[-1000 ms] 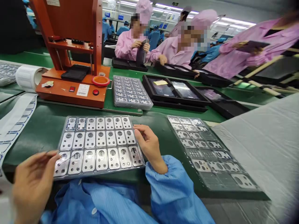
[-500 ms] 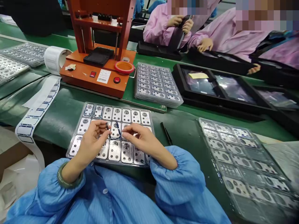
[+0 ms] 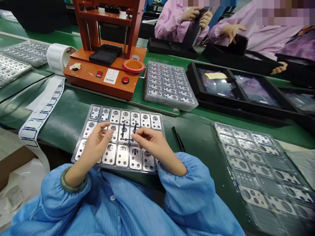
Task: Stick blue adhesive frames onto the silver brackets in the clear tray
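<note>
A thin dark-blue adhesive frame (image 3: pixel 123 130), rectangular and mostly open in the middle, hangs over the tray in front of me. My right hand (image 3: pixel 151 142) pinches its right side between thumb and fingertips. My left hand (image 3: pixel 98 142) hovers to the left of the frame, apart from it, thumb and fingers parted with nothing between them. Below both hands lies a clear plastic tray (image 3: pixel 161 115) with rows of silver metal plates (image 3: pixel 122 155). Two plates at its back left corner bear blue outlines like the frame.
An orange press (image 3: pixel 91 78) stands behind, with a red tape roll (image 3: pixel 133 66) on it. A label roll (image 3: pixel 57 59) trails a strip of blue frames to the left. Black tweezers (image 3: pixel 178 139), stacked trays (image 3: pixel 169 83) and a part-filled tray (image 3: pixel 261 170) lie right. Co-workers in pink sit opposite.
My left fingers have come away from the frame, which now stays in my right hand and faces me more openly. Across the bench, a co-worker's hand has lifted at a black box.
</note>
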A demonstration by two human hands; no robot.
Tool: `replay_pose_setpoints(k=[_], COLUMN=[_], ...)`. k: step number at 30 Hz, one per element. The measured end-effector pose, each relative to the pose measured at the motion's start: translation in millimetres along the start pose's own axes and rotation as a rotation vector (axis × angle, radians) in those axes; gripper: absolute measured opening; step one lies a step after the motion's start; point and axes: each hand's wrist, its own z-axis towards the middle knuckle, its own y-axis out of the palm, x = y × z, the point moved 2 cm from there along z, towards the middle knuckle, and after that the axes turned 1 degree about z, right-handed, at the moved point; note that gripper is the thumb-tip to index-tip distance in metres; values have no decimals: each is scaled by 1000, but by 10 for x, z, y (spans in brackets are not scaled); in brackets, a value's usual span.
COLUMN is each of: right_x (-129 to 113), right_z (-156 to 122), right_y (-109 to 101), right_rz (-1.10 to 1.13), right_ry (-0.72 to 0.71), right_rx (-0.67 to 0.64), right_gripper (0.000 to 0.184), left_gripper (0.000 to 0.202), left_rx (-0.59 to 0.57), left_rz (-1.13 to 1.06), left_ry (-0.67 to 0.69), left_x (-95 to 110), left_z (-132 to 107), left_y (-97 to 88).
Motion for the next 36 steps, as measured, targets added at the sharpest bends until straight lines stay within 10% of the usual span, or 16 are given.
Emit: replay_pose_setpoints(k=[12, 21, 36], right_x=[-66, 58, -172], right_z=[-13, -17, -25], right_y=[118, 112, 178], right_rz=[66, -108, -12], right_ry=[16, -58, -94], right_rx=[-64, 157, 31], right_gripper=[25, 33, 15], left_gripper=[15, 11, 16], left_rx=[-161, -22, -3], left_rz=[-60, -76, 44], left_ry=[1, 75, 12], left_x=[112, 133, 175], left_z=[5, -33, -51], left_y=[10, 31, -46])
